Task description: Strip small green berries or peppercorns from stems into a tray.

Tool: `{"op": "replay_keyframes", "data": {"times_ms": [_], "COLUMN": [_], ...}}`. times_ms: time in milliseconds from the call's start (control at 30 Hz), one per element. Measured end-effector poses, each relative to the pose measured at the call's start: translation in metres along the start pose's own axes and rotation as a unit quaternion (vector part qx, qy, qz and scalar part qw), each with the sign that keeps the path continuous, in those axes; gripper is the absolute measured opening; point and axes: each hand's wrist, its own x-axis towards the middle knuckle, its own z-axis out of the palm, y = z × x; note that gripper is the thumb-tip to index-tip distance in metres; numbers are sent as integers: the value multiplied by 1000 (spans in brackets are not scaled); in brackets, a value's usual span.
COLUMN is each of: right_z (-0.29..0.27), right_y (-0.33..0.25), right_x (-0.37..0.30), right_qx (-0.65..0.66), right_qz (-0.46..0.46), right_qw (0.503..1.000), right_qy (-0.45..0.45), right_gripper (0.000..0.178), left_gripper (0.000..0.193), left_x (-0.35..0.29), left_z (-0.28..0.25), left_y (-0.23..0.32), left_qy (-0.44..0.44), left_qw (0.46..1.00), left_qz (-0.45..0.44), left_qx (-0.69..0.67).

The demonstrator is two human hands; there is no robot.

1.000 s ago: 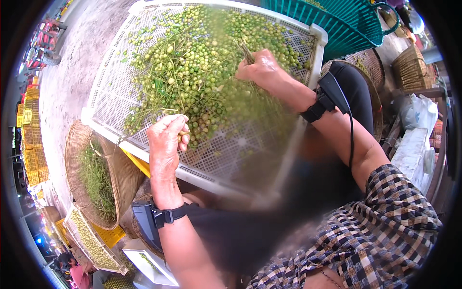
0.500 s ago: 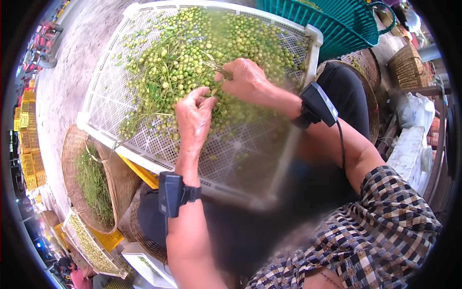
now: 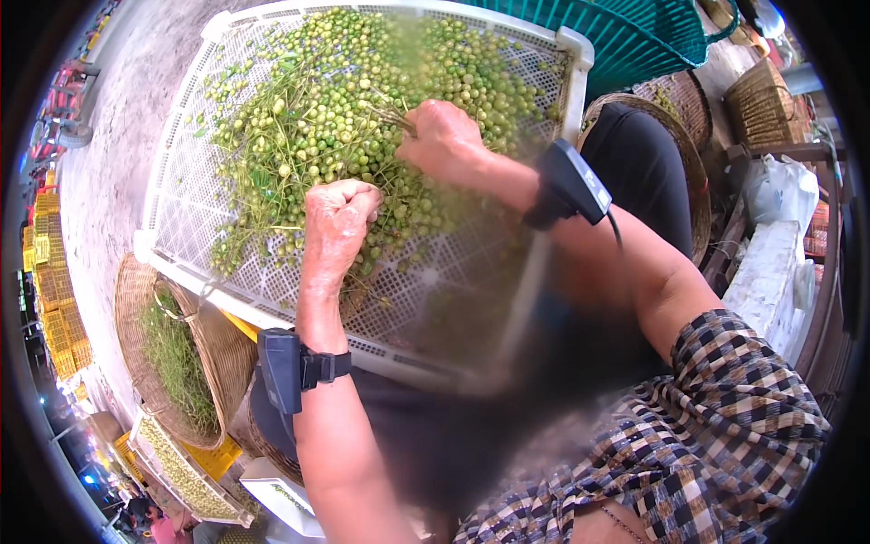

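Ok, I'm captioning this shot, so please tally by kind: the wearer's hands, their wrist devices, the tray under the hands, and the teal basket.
Hands, left hand and right hand: 2
Wrist devices, left device and right device: 2
White tray: 1
Teal basket: 1
Total: 6

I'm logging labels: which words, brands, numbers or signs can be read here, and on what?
None can be read.
Right wrist device: faint pale marks, too small to read.
Stacked yellow crates: a paler patch, too blurred to tell whether it is lettered.
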Motion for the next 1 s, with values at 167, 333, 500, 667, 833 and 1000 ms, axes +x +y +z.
{"op": "replay_keyframes", "data": {"times_ms": [167,333,500,667,833,1000], "right_z": [-4,-6,-12,-16,-15,-11], "right_y": [7,6,-4,2,8,8], "right_x": [5,2,-2,-2,1,4], "right_qx": [-37,-43,-35,-44,-47,-54], "right_qz": [34,0,17,31,36,42], "right_qw": [998,999,999,999,998,997], "right_qy": [47,28,-10,-5,2,20], "right_gripper": [19,20,22,21,20,21], "left_gripper": [15,20,16,11,10,9], "left_x": [-10,-10,-9,-3,-5,-13], "left_z": [5,29,53,54,46,27], "left_y": [1,-22,-34,-36,-28,-22], "left_qy": [20,31,112,104,66,-25], "left_qw": [992,998,947,938,958,997], "left_qz": [-110,-1,144,136,98,-3], "left_qx": [-49,45,264,303,260,77]}}
